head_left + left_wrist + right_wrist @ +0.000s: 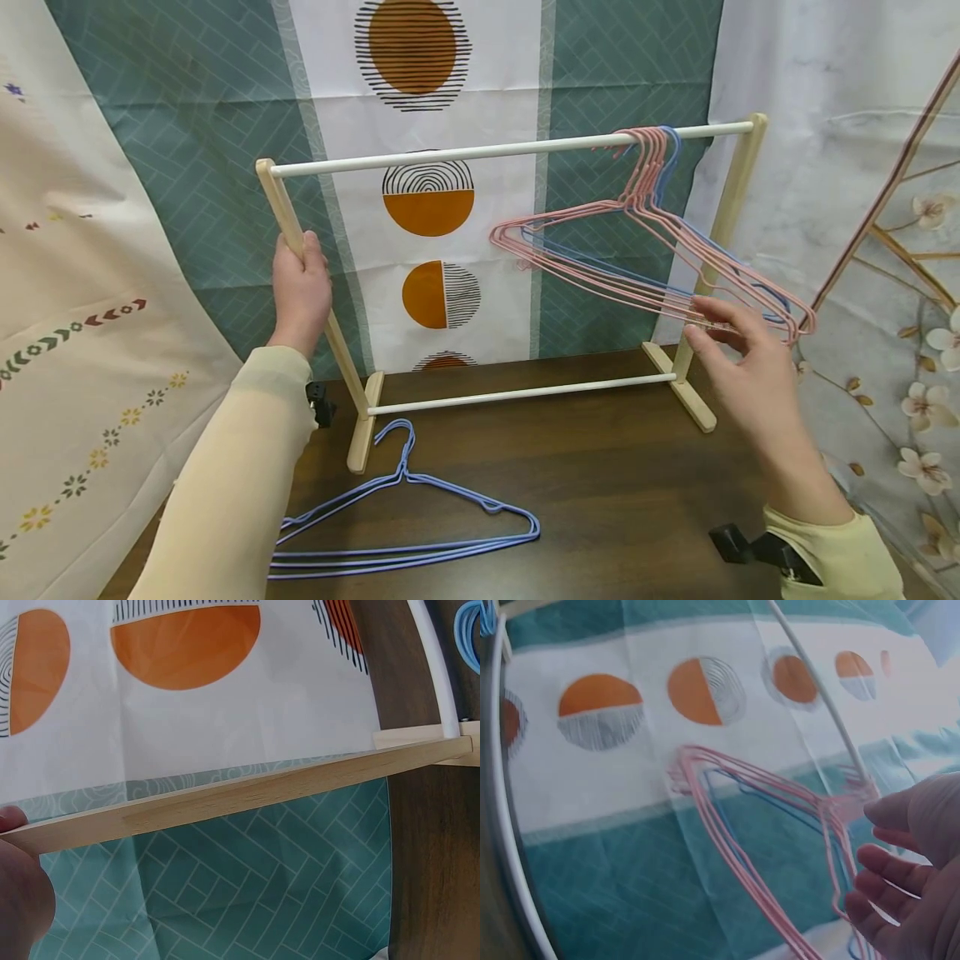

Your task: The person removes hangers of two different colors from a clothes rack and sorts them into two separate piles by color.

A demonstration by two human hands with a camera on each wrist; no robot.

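Note:
My left hand (302, 287) grips the left wooden post (281, 204) of a clothes rack, and the left wrist view shows it at the post's edge. Several pink hangers (645, 200) hang bunched toward the right of the white top rail (465, 154), with blue hangers (667, 167) among them. My right hand (750, 367) is beside the lower bars of this bunch. Its fingers are loosely bent, with a gap between thumb and fingers in the right wrist view; whether they touch the bars I cannot tell. More blue hangers (450, 482) lie stacked on the table, partly behind my left forearm.
A white lower rail (525, 393) joins the rack's wooden feet (365, 425) on the dark wooden table (600, 483). Patterned cloth (622, 50) hangs behind the rack. Curtains (90, 250) flank it on both sides.

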